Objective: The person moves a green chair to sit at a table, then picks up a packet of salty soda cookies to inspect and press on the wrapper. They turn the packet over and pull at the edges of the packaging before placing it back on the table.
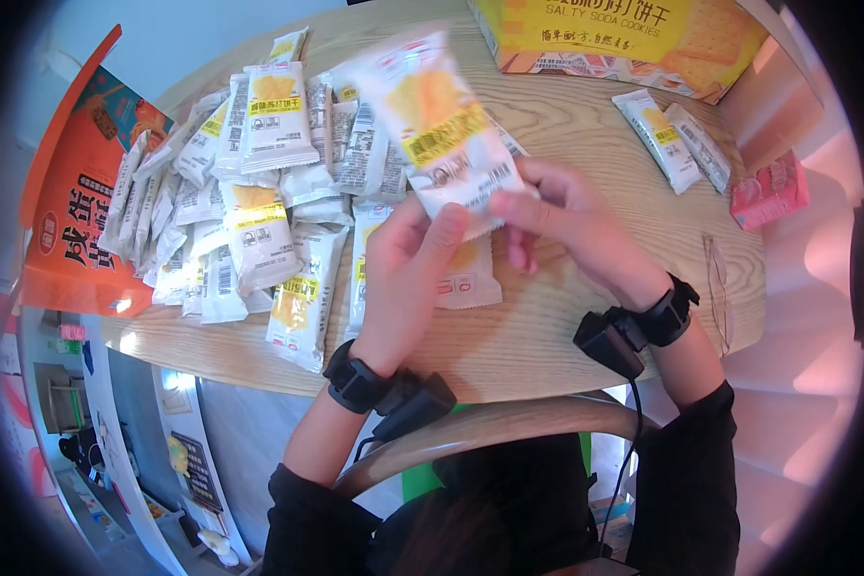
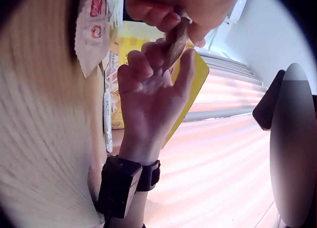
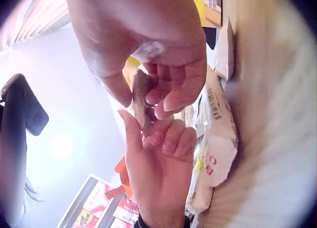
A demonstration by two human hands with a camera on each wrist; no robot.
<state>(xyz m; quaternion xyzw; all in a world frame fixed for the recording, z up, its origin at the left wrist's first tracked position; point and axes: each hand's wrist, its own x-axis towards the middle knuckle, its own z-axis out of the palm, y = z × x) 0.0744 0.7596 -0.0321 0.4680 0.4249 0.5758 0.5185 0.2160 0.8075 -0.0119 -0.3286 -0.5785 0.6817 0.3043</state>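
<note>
A white and yellow cookie packet point(image 1: 442, 130) is held up over the table, its printed face toward the head camera. The left hand point(image 1: 408, 264) pinches its lower left edge with the thumb in front. At its lower right corner, the right hand point(image 1: 576, 216) grips with thumb and fingers. Both wrist views show the packet point(image 2: 177, 47) edge-on between the left hand point(image 2: 156, 99) and the right hand point(image 3: 148, 50). Beneath the hands, another packet point(image 1: 470, 283) lies on the table.
Many similar packets point(image 1: 259, 230) are heaped at the left beside an orange box point(image 1: 62, 211). A yellow cookie box point(image 1: 624, 43) stands at the back right. Two packets point(image 1: 658, 144) and a pink box point(image 1: 770, 190) lie at the right of the wooden table point(image 1: 566, 326).
</note>
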